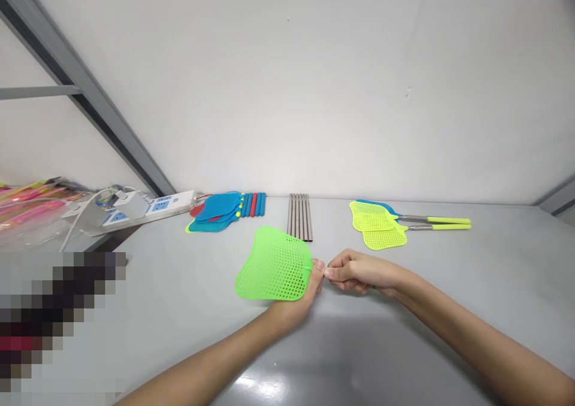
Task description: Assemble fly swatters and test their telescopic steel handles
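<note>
In the head view a bright green fly swatter head [274, 265] is held above the table, its mesh pointing left. My left hand [311, 283] is closed on its neck, thumb on top. Close beside it, my right hand [359, 271] is pinched shut, fingertips almost touching my left thumb. What it grips is mostly hidden; a small green bit peeks out beneath the palm. Just behind the green head lie several metal rods [299, 214] in a row. Beyond my right hand rest yellow fly swatters [384, 238] with metal shafts and yellow handles, partly over a blue one [381, 206].
Blue fly swatter heads [218, 207] are stacked at the back left, with red and yellow-green ones partly under them. Several blue and red handle grips [254, 205] lie beside the stack. A white power strip [173, 202] and plastic-wrapped goods [38, 211] are at far left. A wall stands behind.
</note>
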`<state>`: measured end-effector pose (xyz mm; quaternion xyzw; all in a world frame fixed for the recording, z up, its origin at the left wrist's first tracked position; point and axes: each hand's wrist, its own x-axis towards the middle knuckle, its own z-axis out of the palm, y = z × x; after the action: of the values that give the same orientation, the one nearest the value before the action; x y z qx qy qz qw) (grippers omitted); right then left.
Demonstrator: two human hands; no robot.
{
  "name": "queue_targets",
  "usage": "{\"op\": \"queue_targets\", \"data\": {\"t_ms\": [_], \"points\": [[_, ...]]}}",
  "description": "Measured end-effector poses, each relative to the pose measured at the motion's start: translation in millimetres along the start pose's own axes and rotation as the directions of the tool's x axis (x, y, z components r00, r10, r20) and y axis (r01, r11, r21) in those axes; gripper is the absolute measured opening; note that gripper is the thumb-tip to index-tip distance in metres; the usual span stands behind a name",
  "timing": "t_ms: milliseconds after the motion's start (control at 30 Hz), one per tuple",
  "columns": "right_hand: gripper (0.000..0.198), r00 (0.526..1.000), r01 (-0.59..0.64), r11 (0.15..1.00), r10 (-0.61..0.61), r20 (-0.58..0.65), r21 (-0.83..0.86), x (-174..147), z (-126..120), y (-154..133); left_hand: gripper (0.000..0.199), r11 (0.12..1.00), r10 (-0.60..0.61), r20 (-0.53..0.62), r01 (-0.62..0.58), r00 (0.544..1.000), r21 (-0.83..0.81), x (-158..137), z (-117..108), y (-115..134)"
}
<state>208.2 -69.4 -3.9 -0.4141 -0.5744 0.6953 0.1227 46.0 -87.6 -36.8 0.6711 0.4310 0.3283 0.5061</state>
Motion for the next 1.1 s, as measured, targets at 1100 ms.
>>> {"op": "queue_targets", "data": {"t_ms": [1100], "points": [[0.035,0.996,0.082,0.996,-0.083,-0.035,-0.020,-3.3,-6.8,-0.5,0.046,0.996,-0.010,-0.067,0.004,0.998,-0.090,5.8,0.4,-1.1]]}}
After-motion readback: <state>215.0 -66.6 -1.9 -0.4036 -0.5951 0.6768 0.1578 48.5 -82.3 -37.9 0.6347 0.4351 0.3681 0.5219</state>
